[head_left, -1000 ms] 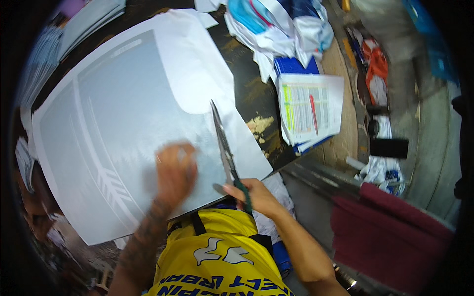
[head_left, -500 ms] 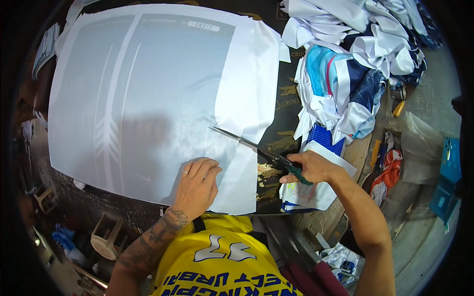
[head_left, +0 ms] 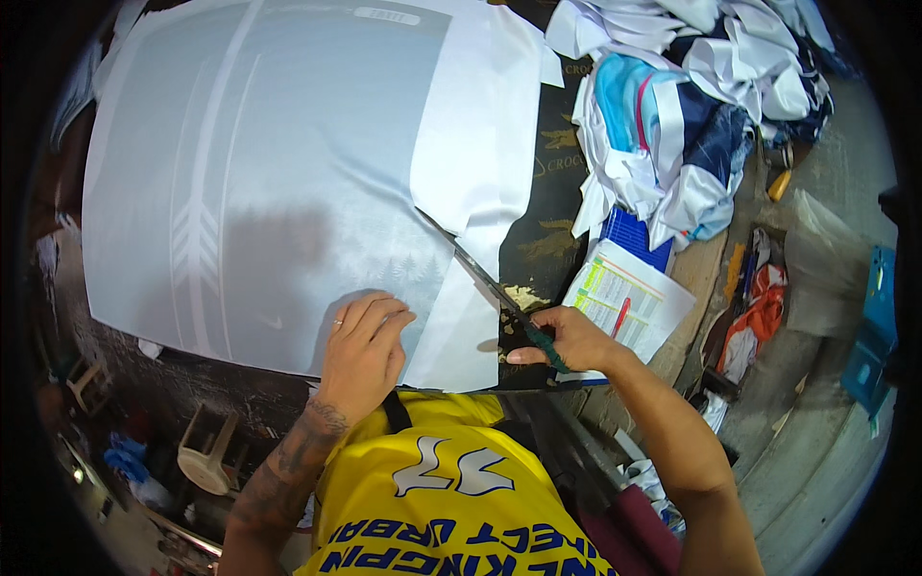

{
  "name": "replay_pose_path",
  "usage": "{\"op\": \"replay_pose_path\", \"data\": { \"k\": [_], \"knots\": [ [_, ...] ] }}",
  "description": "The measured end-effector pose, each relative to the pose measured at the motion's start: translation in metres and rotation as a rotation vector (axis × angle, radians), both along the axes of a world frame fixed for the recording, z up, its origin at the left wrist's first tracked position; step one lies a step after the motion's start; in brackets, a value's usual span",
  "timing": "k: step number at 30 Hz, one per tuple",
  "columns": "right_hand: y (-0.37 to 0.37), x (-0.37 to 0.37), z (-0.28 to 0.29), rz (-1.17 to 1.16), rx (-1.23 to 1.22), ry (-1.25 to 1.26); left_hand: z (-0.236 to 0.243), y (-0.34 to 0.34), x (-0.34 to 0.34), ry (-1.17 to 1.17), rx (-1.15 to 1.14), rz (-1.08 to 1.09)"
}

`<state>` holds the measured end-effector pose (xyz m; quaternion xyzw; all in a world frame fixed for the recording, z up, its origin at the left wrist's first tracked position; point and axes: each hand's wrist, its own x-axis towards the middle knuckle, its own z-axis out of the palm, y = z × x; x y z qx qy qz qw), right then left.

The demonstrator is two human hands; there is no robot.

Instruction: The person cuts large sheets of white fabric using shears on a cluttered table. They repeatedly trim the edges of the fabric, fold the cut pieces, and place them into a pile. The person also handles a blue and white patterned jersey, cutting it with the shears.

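Observation:
A large sheet of pale grey fabric with a white border (head_left: 317,144) lies over the table. Its print shows light stripes, chevrons and faint tree shapes. My right hand (head_left: 573,343) grips the dark scissors (head_left: 492,286) by green-wrapped handles near the table's front right. The blades reach up and left into the fabric, along the line between grey print and white border; a crease runs from their tips. My left hand (head_left: 365,348), with a ring on one finger, rests on the fabric near the front edge, fingers stretched out and slightly bent, holding nothing.
Right of the fabric sits a heap of white, navy and light blue cloth (head_left: 706,158). Below it are a blue pad (head_left: 639,235), a printed sheet (head_left: 639,302) and a red pen (head_left: 622,315). A yellow-handled tool (head_left: 779,185) lies farther right. A plastic stool (head_left: 206,466) stands lower left.
My right hand and the scissors have moved left and a little down, the blades steeper. A crease has formed ahead of the tips. The whole view has shifted slightly; my left hand stays on the fabric.

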<state>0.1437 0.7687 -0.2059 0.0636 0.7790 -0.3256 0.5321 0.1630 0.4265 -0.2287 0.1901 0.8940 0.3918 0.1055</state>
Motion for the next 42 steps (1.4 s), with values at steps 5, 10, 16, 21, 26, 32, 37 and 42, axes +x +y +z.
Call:
{"op": "replay_pose_path", "data": {
  "k": [5, 10, 16, 21, 26, 32, 37, 42],
  "knots": [
    [-0.037, 0.034, 0.003, -0.276, -0.059, -0.11, 0.007, -0.03, -0.006, -0.065, -0.017, -0.099],
    [-0.078, 0.054, 0.001, -0.441, -0.047, -0.1, -0.002, -0.053, -0.023, -0.188, -0.024, -0.309],
    [-0.133, 0.071, -0.01, -0.632, -0.041, 0.071, -0.006, -0.065, -0.045, -0.274, 0.008, -0.478],
    [-0.182, 0.061, -0.011, -0.885, -0.105, -0.043, -0.006, -0.071, -0.058, -0.321, 0.019, -0.565],
    [-0.216, 0.027, -0.008, -0.999, -0.102, -0.079, -0.013, -0.077, -0.065, -0.402, 0.04, -0.603],
    [-0.224, -0.02, -0.018, -1.011, -0.09, -0.005, -0.019, -0.078, -0.072, -0.425, 0.049, -0.634],
    [-0.216, -0.054, -0.022, -1.046, -0.097, -0.107, -0.022, -0.08, -0.077, -0.462, 0.072, -0.674],
    [-0.208, -0.097, -0.021, -0.988, -0.099, -0.041, -0.024, -0.079, -0.082, -0.504, 0.144, -0.676]
  ]
}}
